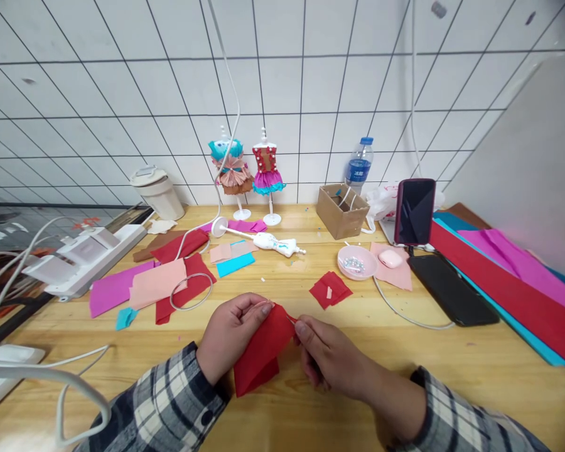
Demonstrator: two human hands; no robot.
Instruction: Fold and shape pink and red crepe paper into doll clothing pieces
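Note:
My left hand (238,329) pinches the upper left edge of a folded piece of red paper (265,345), thumb on top. At its upper right corner, the thumb and fingers of my right hand (329,355) are closed on the same red paper. The sheet hangs down between the hands, its lower part folded over. Beyond the hands lie a stack of small red squares (336,287) and a white mini dress form (275,243) on its side. Two dressed mini forms, one in blue and peach (233,169), one in red and magenta (267,169), stand upright at the back.
Coloured paper pieces (157,284) and a power strip (89,260) are at left, with a lidded cup (157,191) behind. At right are a pink bowl (356,262), a cardboard box (341,216), a bottle (359,166), a phone (415,212), a black power bank (452,290) and long coloured sheets (508,276).

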